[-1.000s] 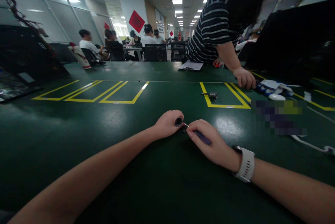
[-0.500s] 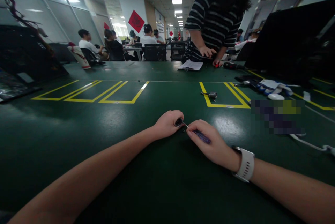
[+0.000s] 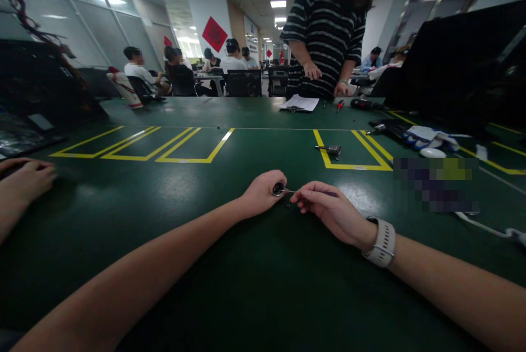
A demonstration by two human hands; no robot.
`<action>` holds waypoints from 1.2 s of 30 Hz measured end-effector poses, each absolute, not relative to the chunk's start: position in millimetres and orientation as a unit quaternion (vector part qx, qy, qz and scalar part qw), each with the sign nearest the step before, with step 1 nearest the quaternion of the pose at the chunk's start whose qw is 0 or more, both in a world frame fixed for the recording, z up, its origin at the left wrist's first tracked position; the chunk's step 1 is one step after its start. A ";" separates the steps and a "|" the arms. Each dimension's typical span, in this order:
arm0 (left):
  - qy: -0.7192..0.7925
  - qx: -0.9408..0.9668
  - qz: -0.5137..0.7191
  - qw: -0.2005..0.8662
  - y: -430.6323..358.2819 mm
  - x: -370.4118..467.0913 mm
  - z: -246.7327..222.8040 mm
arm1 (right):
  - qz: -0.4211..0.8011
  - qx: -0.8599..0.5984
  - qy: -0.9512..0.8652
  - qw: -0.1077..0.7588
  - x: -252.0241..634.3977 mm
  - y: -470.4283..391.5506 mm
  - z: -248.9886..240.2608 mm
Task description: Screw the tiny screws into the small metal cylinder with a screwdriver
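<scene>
Near the middle of the green table, my left hand is closed around a small round metal part, whose hollow end faces right. My right hand grips a thin screwdriver with a purple handle. The screwdriver's shaft points left, its tip at the opening of the round part. A tiny nut-like piece lies on the table just below the shaft. Farther back, a dark metal part with a thin stem rests by the yellow tape.
Another person's hand rests at the left edge. Across the table stands a person in a striped shirt, near papers and a red tool. Gloves and a white oval object lie at right.
My right hand has turned, and the screwdriver lies flatter, its tip now at the part's opening. Another person's hand has appeared at left. The standing person has moved left and released the red tool.
</scene>
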State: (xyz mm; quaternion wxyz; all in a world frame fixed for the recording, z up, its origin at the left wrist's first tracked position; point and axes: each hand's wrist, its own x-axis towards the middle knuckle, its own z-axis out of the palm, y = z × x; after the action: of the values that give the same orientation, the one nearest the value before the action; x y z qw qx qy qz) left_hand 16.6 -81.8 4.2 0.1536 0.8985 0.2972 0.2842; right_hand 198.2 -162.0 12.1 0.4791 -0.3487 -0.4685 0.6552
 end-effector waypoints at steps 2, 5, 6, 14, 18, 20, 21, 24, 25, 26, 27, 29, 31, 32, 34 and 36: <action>0.303 0.896 0.286 0.153 -82.1 16.9 5.0 | 0.652 -0.353 -0.466 0.483 197.8 -162.2 11.8; 0.314 0.891 0.290 0.154 -81.9 17.1 5.5 | 0.646 -0.358 -0.463 0.490 197.6 -162.1 10.9; 0.314 0.890 0.293 0.155 -81.7 17.1 5.5 | 0.647 -0.356 -0.461 0.492 197.7 -161.9 10.6; 0.315 0.890 0.293 0.151 -81.1 17.0 4.6 | 0.652 -0.349 -0.451 0.500 198.7 -160.6 10.4; 0.322 0.891 0.286 0.146 -81.0 17.6 4.7 | 0.650 -0.347 -0.435 0.518 199.4 -160.9 10.4; 0.322 0.892 0.282 0.147 -80.8 17.7 4.8 | 0.649 -0.345 -0.428 0.525 199.6 -160.8 9.7; 0.321 0.893 0.279 0.147 -80.7 17.7 4.7 | 0.648 -0.344 -0.427 0.528 199.6 -160.7 9.4; 0.321 0.897 0.269 0.140 -80.1 17.2 3.8 | 0.636 -0.349 -0.426 0.540 198.8 -160.8 8.9; 0.322 0.898 0.266 0.137 -79.8 17.0 3.3 | 0.629 -0.355 -0.426 0.545 198.3 -160.9 9.1; 0.325 0.898 0.263 0.135 -79.5 16.9 2.9 | 0.620 -0.363 -0.427 0.550 197.8 -161.1 9.6; 0.328 0.898 0.261 0.133 -79.2 16.7 2.5 | 0.610 -0.373 -0.428 0.552 197.2 -161.5 10.4; 0.335 0.897 0.256 0.132 -78.9 16.4 2.1 | 0.591 -0.394 -0.435 0.553 195.9 -162.4 12.3; 0.340 0.896 0.252 0.132 -78.8 16.2 2.4 | 0.575 -0.415 -0.442 0.550 194.7 -163.4 14.1; 0.341 0.896 0.251 0.132 -78.9 16.1 2.7 | 0.568 -0.424 -0.446 0.547 194.3 -163.8 14.7; 0.341 0.897 0.250 0.132 -79.1 15.8 3.5 | 0.553 -0.437 -0.457 0.543 193.7 -164.4 14.9; 0.340 0.897 0.250 0.131 -79.4 15.7 4.1 | 0.542 -0.444 -0.467 0.539 193.5 -164.3 14.1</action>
State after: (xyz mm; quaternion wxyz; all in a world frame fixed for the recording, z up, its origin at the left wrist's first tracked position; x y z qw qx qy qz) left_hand 15.7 -79.4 4.1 0.1309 0.8973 0.3395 0.2497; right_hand 193.5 -164.3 14.1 0.5388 -0.4443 -0.4669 0.5424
